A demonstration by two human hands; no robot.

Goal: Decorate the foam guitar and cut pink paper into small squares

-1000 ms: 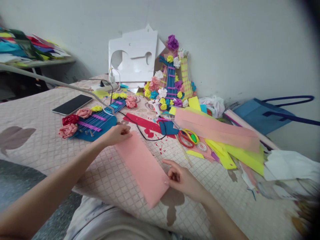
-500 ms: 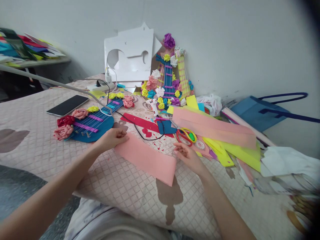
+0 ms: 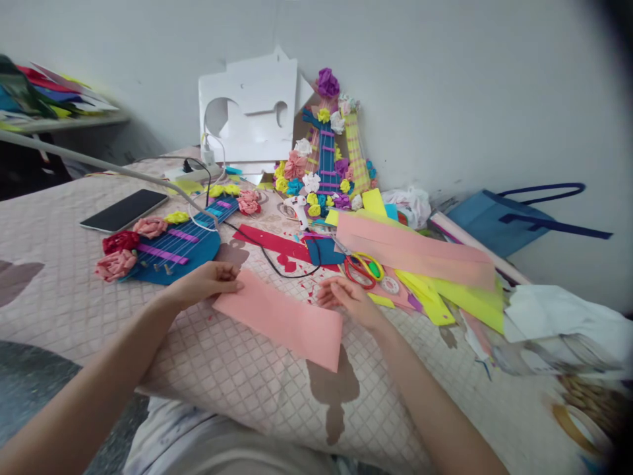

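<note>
Now: pink foam strip (image 3: 279, 316) flat on quilt (image 3: 232, 376) between hands. Left hand (image 3: 205, 282) pinching its end. Right hand (image 3: 346, 297) curled at far corner, grip unclear. Risk: soft quilt lets strip buckle; black cable (image 3: 270, 260), scissors (image 3: 363, 269) just beyond right hand could snag.

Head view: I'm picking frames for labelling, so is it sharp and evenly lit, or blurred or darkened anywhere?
Head view: the light is soft and even, with no glare; the pink sheet, left hand and right hand are sharp; the right edge and top-right corner go dark; the bottom-right corner is smeared.
</note>
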